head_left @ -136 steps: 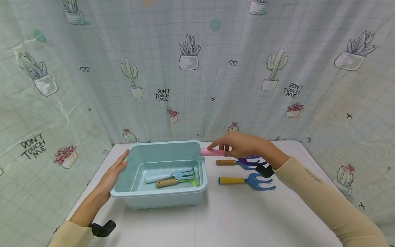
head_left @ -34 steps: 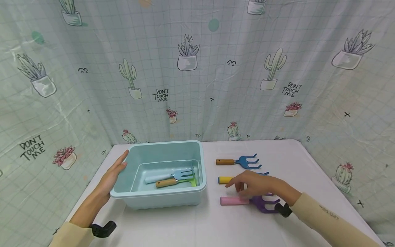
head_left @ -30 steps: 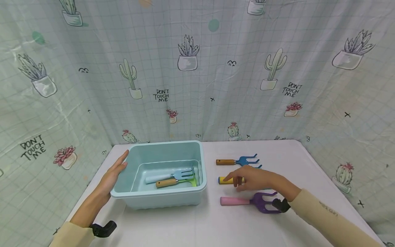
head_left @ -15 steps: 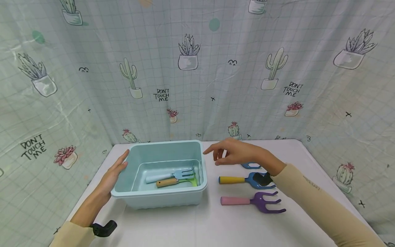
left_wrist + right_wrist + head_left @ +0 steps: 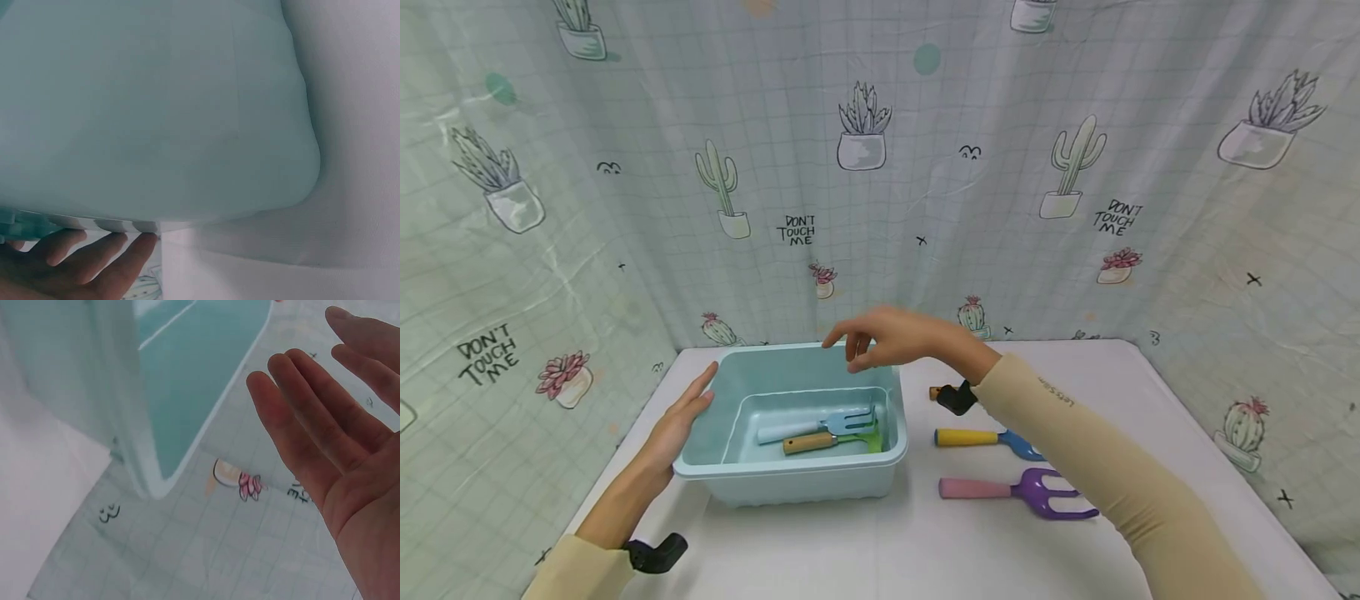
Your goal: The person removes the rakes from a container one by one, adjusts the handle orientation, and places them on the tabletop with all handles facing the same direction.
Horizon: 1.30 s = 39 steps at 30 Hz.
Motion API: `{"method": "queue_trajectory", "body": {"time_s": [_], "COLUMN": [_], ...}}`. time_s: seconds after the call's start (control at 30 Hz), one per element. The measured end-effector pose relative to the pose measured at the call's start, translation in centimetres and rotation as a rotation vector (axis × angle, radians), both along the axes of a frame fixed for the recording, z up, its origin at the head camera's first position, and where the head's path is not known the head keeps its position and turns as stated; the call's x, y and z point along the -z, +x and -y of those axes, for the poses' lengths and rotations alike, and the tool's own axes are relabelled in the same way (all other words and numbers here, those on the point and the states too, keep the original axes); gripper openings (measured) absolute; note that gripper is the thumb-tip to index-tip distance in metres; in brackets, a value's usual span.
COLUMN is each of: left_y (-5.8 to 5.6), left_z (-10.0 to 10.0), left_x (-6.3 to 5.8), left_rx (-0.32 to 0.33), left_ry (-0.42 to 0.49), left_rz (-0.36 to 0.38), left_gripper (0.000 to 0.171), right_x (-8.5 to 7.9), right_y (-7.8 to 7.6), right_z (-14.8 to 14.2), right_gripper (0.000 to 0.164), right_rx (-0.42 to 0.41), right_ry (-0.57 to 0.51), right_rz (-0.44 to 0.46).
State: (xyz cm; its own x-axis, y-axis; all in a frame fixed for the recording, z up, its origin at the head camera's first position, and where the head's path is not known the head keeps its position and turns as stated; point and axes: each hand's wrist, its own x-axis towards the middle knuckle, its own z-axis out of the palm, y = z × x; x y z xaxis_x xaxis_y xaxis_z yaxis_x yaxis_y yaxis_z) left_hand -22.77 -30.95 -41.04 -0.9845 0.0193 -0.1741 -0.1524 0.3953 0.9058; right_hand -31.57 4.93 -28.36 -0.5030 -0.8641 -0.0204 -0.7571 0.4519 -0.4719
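A pale blue plastic basin (image 5: 790, 483) stands on the white table. My left hand (image 5: 670, 425) rests along its left side, fingers extended; the left wrist view shows fingertips (image 5: 140, 247) at the outer wall by the rim. My right hand (image 5: 887, 337), holding nothing, hovers over the back right part of the basin with loosely bent fingers. Inside the basin lie a light blue hand fork (image 5: 820, 425) and a wooden-handled tool with a green head (image 5: 831, 440). To the basin's right lie a pink-handled purple hand fork (image 5: 1037, 492) and a yellow-handled blue hand fork (image 5: 970, 437), partly behind the sleeve.
A wooden handle end (image 5: 934, 392) shows behind the black wrist camera (image 5: 957, 398); the rest of that tool is hidden by the right arm. A curtain (image 5: 917, 192) printed with cacti hangs around the back and sides of the white table (image 5: 910, 550).
The pink-handled fork, in my right hand earliest, now lies nearest me on the table. That hand, emptied, passes over the other forks, then leftward over the basin. The left hand stays put.
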Motion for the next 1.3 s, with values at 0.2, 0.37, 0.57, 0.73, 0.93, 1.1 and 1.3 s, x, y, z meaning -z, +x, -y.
{"method": "queue_trajectory", "body": {"time_s": [0.2,0.37,0.57,0.73,0.93,1.1,1.3], "left_y": [-0.1,-0.1,-0.1,0.1,0.2,0.3,0.3], "left_z": [0.1,0.0,-0.1,-0.1,0.0,0.0,-0.1], "left_x": [0.1,0.1,0.0,-0.2,-0.2,-0.3,-0.1], "left_rx": [0.002,-0.005,-0.002,-0.006,-0.006,-0.001,-0.012], "left_ry": [-0.001,0.000,-0.001,-0.003,-0.003,-0.002,-0.009], "left_rz": [-0.004,-0.005,-0.009,-0.004,-0.001,-0.006,-0.005], "left_gripper": [0.059,0.059,0.059,0.059,0.060,0.059,0.058], "right_x": [0.2,1.1,3.1,5.2,7.0,8.2,9.8], "right_y": [-0.9,-1.7,-2.8,-3.3,-3.3,-3.3,-3.5], "right_z": [3.7,6.1,8.0,9.3,10.6,11.7,12.7], "right_gripper": [0.043,0.045,0.047,0.047,0.050,0.052,0.055], "right_rx": [-0.015,-0.044,-0.037,-0.008,0.027,0.045,0.075], "right_ry": [0.080,0.096,0.115,0.127,0.163,0.204,0.241], "right_rz": [0.002,0.026,0.117,0.213,0.335,0.379,0.418]}}
